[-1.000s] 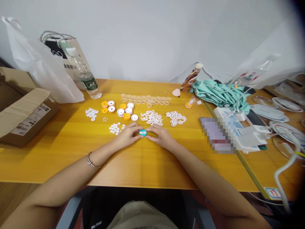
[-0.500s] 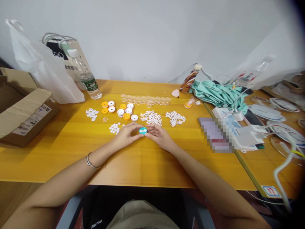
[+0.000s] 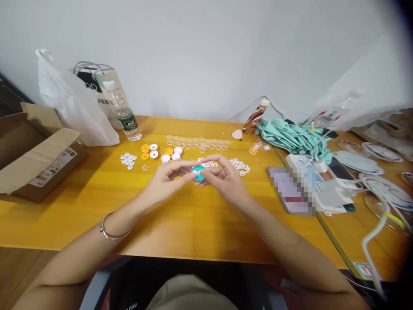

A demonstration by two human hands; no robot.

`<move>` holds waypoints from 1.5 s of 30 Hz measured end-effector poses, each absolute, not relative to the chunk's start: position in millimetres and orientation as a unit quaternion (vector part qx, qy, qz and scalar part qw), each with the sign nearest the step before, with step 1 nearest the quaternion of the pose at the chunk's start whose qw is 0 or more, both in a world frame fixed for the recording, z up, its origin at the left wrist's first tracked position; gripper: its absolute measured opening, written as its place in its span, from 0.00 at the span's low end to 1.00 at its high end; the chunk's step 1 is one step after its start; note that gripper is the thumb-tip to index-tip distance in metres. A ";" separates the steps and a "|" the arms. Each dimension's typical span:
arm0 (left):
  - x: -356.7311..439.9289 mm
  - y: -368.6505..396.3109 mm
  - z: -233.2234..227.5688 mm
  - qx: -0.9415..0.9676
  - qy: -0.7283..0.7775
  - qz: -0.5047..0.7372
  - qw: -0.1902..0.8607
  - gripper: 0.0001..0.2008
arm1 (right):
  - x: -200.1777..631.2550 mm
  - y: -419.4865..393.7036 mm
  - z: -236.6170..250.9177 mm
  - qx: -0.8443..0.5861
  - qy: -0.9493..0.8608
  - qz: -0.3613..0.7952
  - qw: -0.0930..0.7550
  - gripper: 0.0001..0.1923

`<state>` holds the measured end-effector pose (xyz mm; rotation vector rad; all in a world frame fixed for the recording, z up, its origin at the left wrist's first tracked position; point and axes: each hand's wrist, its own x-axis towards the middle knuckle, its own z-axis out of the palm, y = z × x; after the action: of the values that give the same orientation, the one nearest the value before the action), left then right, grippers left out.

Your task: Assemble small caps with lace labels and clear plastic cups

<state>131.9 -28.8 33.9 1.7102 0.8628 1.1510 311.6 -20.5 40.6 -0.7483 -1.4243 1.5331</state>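
A small round teal piece [image 3: 196,170] with white spots on its face is held up between both hands, above the middle of the table. My left hand [image 3: 167,183] pinches its left edge between thumb and fingers. From the other side my right hand [image 3: 227,183] grips it, the thumb lying across its face. Just behind the hands lie white openwork pieces [image 3: 239,166], partly covered by the right fingers. Orange and white round pieces [image 3: 154,154] stand in groups to the left, and a row of small clear cups [image 3: 214,144] runs farther back.
Small white discs [image 3: 128,160] are at left, near a cardboard box [image 3: 51,172], a plastic bag [image 3: 80,112] and a water bottle [image 3: 129,125]. A brown drink bottle [image 3: 254,118], teal folded fabric [image 3: 293,140], a phone [image 3: 288,189] and white cables [image 3: 371,245] occupy the right.
Both hands have come up and closer together around the teal piece, which is now tilted. The right thumb has moved over its face. The whole view has shifted slightly.
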 end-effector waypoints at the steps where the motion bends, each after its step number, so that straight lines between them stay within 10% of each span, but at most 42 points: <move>1: 133.4 -27.7 42.8 0.677 0.348 0.468 0.449 0.12 | 311.0 -19.6 47.4 -0.297 -0.580 0.611 0.450 0.13; 37: 126.5 0.6 83.5 0.542 0.354 0.447 0.618 0.14 | 294.2 -9.1 57.1 -0.279 -0.558 0.579 0.525 0.23; 45: 110.0 6.1 89.3 0.659 0.401 0.394 0.500 0.12 | 299.8 -7.3 61.5 -0.301 -0.541 0.592 0.516 0.18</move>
<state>110.0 6.1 89.3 1.5945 0.9686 0.9517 299.8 -7.3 61.5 -0.7240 -1.2989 1.4214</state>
